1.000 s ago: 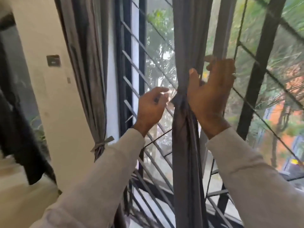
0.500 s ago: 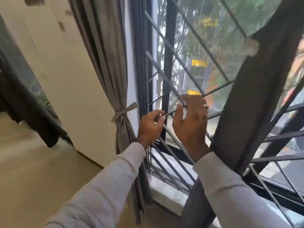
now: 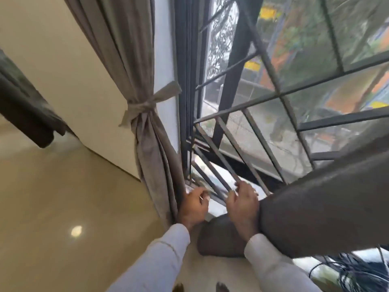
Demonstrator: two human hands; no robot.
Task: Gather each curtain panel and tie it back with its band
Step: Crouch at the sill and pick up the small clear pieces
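**Hands drop from the second panel to the foot of the window grille**

We take the window grille [image 3: 242, 114] as our landmark. A second ago both hands were up at mid-height in front of it, working at the pinched waist of the darker curtain panel [image 3: 315, 207]. Now they are low, at the bottom bars of the grille just above the sill, and our view has tipped down toward the floor.

Our left hand [image 3: 194, 204] sits at the grille's lower left corner, right beside the hem of the grey curtain panel [image 3: 134, 66]. Its fingers are curled, with something small and pale between the fingertips; we cannot tell what it is, or whether it is truly pinched. Our right hand [image 3: 243, 202] is just to the right of it, fingers bent over one slanted bar; whether it grips the bar or only rests there is not clear through the blur.

The grey panel, left of the grille, is gathered and tied with its band [image 3: 147, 106], knot and tails showing. The darker panel crosses the lower right of the grille and drapes over our right wrist and forearm; no band shows on the visible part.

We judge one panel done and the second either just tied or left unfinished. The hands have released it.
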